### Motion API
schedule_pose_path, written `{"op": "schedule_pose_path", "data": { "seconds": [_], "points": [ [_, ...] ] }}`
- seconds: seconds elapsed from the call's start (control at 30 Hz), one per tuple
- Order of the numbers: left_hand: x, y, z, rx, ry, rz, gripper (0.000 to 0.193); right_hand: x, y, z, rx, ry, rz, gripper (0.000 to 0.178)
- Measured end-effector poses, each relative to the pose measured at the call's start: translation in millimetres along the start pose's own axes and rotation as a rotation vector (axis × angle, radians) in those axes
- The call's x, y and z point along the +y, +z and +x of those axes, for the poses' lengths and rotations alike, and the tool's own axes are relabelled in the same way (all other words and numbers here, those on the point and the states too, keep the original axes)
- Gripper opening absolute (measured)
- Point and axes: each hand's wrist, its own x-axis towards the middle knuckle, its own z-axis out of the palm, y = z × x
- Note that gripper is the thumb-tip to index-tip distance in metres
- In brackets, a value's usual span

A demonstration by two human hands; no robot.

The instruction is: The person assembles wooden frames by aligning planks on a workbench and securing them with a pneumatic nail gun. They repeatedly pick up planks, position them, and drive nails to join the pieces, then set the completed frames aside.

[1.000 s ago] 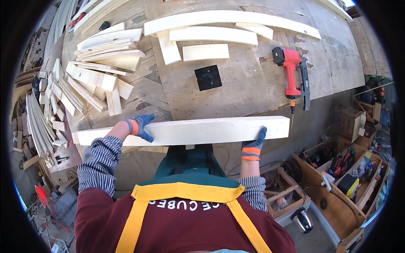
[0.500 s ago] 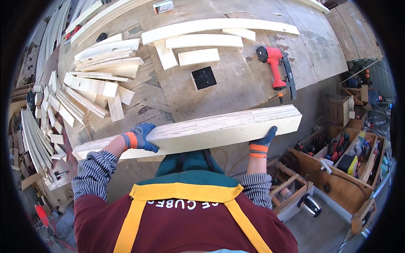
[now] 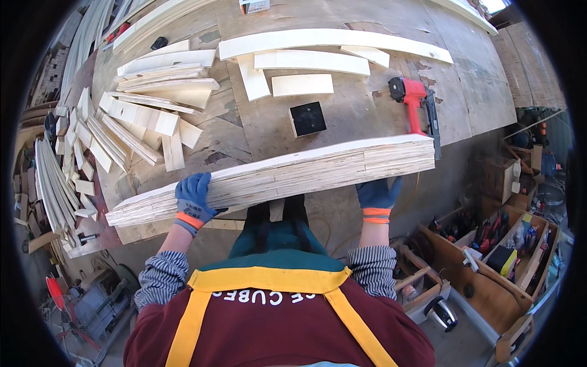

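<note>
A long, thick bundle of pale wooden strips (image 3: 281,177) lies across in front of me, along the table's near edge. Its layered strip edges face me, and a smooth pale face shows along its top. My left hand (image 3: 194,199), in a blue glove with an orange cuff, grips the bundle left of its middle, with fingers over the near side. Under the right part, my right hand (image 3: 376,194), gloved alike, supports it from below; some of its fingers are hidden behind the wood. A red nail gun (image 3: 416,104) rests just beyond the bundle's right end.
On the wooden table (image 3: 263,131) lie a black-topped block (image 3: 307,118), a long pale strip (image 3: 336,40) with shorter pieces beside it, and several loose strips (image 3: 147,116) at left. A wooden toolbox (image 3: 483,275) stands low at right. Machinery (image 3: 95,306) sits at lower left.
The bundle has been rolled so its layered edges now face me instead of the smooth face. My left hand has shifted its grip, and my right hand now sits lower beneath the bundle.
</note>
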Motion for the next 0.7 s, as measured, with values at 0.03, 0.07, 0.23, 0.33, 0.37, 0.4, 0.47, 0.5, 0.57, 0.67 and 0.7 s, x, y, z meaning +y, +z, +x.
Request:
{"op": "schedule_pose_path", "data": {
  "seconds": [0.03,0.07,0.23,0.33,0.37,0.4,0.47,0.5,0.57,0.67,0.7],
  "points": [
    [-3.2,10.1,-0.2,0.052,-0.017,-0.002,0.105,-0.5,9.4,2.7,0.089,0.047,-0.017,0.084],
    [-3.0,18.6,1.3,0.073,-0.040,0.015,0.105,-2.5,21.4,4.4,0.180,0.094,-0.041,0.091],
    [6.8,54.8,15.9,0.192,-0.099,0.058,0.103,-3.9,65.3,58.1,0.403,-0.005,-0.261,0.091],
    [13.0,77.7,16.5,0.307,-0.071,0.057,0.099,-5.6,38.2,76.9,0.458,0.025,-0.328,0.081],
    [14.4,84.1,13.3,0.334,-0.073,0.089,0.098,-7.2,35.9,76.8,0.458,0.049,-0.282,0.074],
    [15.7,86.5,11.3,0.360,-0.071,0.122,0.097,-13.0,25.9,76.9,0.564,-0.018,-0.406,0.071],
    [23.1,92.2,11.2,0.403,-0.092,0.104,0.083,-23.5,3.7,75.0,0.766,-0.160,-0.657,0.065],
    [26.0,95.1,7.8,0.435,-0.111,0.119,0.075,-15.8,13.1,68.0,0.656,-0.363,-0.932,0.063],
    [28.9,102.1,-1.5,0.470,-0.133,0.184,0.068,-4.1,38.3,53.1,0.352,-0.781,-1.434,0.059],
    [35.3,115.9,-15.7,0.472,-0.150,0.249,0.064,0.5,94.0,68.6,-0.597,-0.781,-2.304,0.085],
    [39.4,116.7,-15.1,0.494,-0.147,0.242,0.062,4.4,109.1,79.9,-0.810,-0.574,-2.400,0.098]
  ]
}}
